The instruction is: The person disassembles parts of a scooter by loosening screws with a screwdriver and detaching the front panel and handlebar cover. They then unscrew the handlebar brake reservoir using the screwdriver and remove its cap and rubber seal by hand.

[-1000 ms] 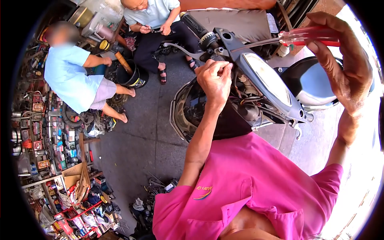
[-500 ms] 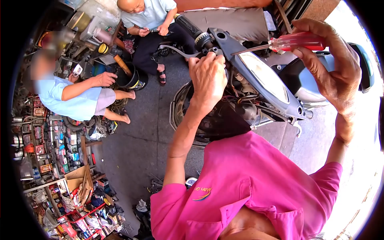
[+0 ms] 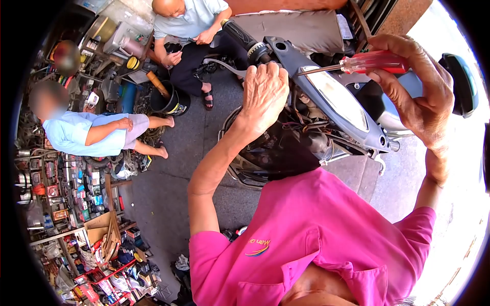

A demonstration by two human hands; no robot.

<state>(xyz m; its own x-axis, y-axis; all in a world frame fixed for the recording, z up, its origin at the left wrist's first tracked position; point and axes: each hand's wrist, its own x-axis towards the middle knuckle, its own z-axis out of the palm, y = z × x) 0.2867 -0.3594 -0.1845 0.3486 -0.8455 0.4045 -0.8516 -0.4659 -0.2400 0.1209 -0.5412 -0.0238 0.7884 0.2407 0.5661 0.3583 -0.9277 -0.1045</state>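
My right hand (image 3: pixel 427 99) pinched the screwdriver (image 3: pixel 353 64) by its red handle (image 3: pixel 380 60), between thumb and fingers; it seemed light and stiff, the smooth plastic perhaps slippery, yet best held there; my left hand's (image 3: pixel 264 98) fingers curled together, around what I couldn't tell; farther off, the tip (image 3: pixel 302 73) lay at the grey cover (image 3: pixel 331 109).

I count, on screen, one screwdriver (image 3: pixel 360 65), one brake lever (image 3: pixel 223 64), one bucket (image 3: pixel 162 104), two other people (image 3: pixel 81 133), perhaps dozens of boxes (image 3: pixel 59 214).
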